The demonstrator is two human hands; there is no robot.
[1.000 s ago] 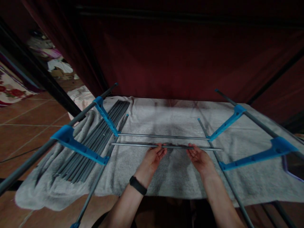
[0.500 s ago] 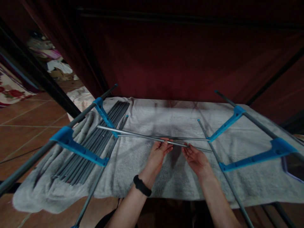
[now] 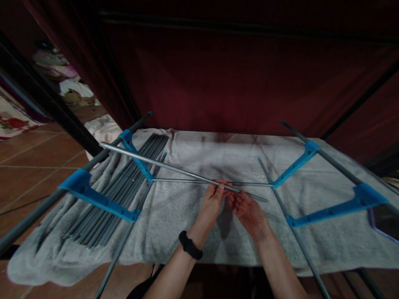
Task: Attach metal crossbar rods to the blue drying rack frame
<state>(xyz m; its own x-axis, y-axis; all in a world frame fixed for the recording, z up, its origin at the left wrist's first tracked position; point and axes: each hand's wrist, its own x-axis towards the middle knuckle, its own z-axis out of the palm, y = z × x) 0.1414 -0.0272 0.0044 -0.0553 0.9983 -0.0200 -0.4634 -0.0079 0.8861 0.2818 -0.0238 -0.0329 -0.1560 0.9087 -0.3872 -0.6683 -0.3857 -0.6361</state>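
Note:
My left hand (image 3: 215, 197) grips a thin grey metal tube (image 3: 162, 165) close to its right part, thumb on top. My right hand (image 3: 246, 207) is closed about the same tube just to the right, fingers curled beneath it. The tube slants, its left end raised over the left blue bracket and its right end lower. Behind it a fixed crossbar (image 3: 177, 180) joins two side frames. Each side frame has grey poles and blue plastic brackets, such as the left bracket (image 3: 99, 199) and right bracket (image 3: 330, 211).
Several loose grey tubes (image 3: 121, 195) lie side by side on the left of a grey towel (image 3: 199, 232). A dark red panel (image 3: 212, 83) rises behind. Tiled floor (image 3: 40, 178) and piled cloth (image 3: 75, 87) are at the left.
The tube has shifted left and its left end has risen past the left bracket. My right hand has moved left, closer to my left hand.

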